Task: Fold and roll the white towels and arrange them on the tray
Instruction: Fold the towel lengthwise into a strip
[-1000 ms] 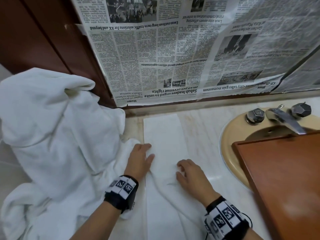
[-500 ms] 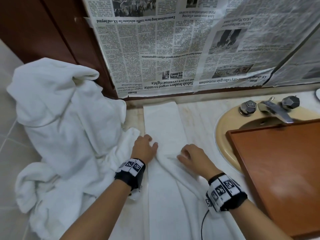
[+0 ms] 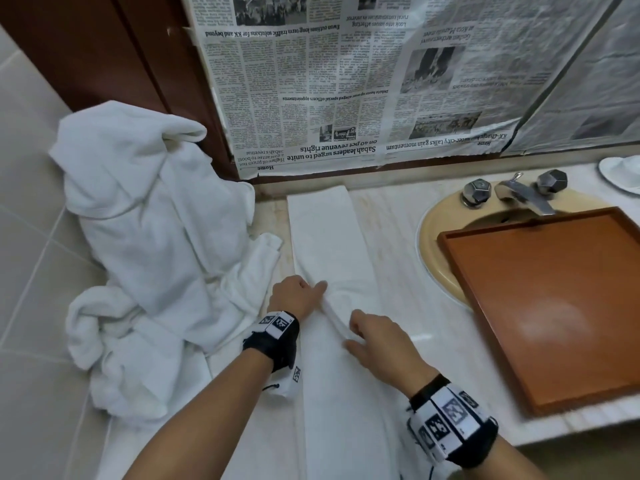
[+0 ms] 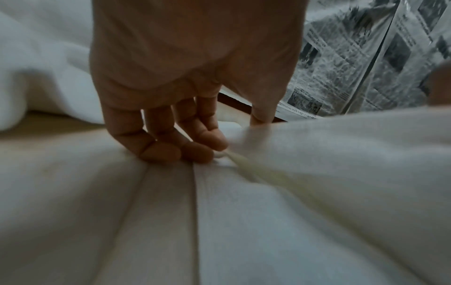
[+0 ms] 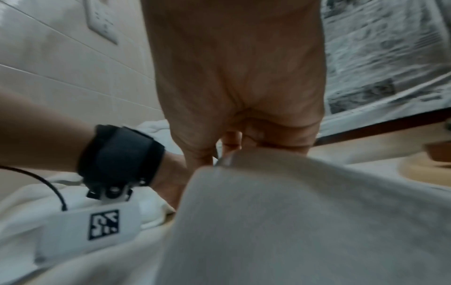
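Note:
A long white towel (image 3: 329, 244), folded into a narrow strip, lies on the marble counter from the back wall to the front edge. My left hand (image 3: 299, 294) pinches a raised fold of it between thumb and curled fingers (image 4: 202, 142). My right hand (image 3: 372, 336) grips the same ridge a little nearer and to the right, its fingers (image 5: 229, 142) curled over the cloth (image 5: 292, 212). The brown wooden tray (image 3: 554, 306) sits across the sink to the right, with nothing on it. A heap of loose white towels (image 3: 145, 237) lies at the left.
A beige sink (image 3: 433, 244) with a chrome tap (image 3: 523, 195) lies under the tray. Newspaper (image 3: 346, 91) covers the wall behind. A white dish (image 3: 623, 174) stands at the far right. Tiled wall (image 3: 27, 202) borders the left.
Both hands lay on the towel with fingers spread; they have since closed on it and raised a diagonal ridge of cloth between them.

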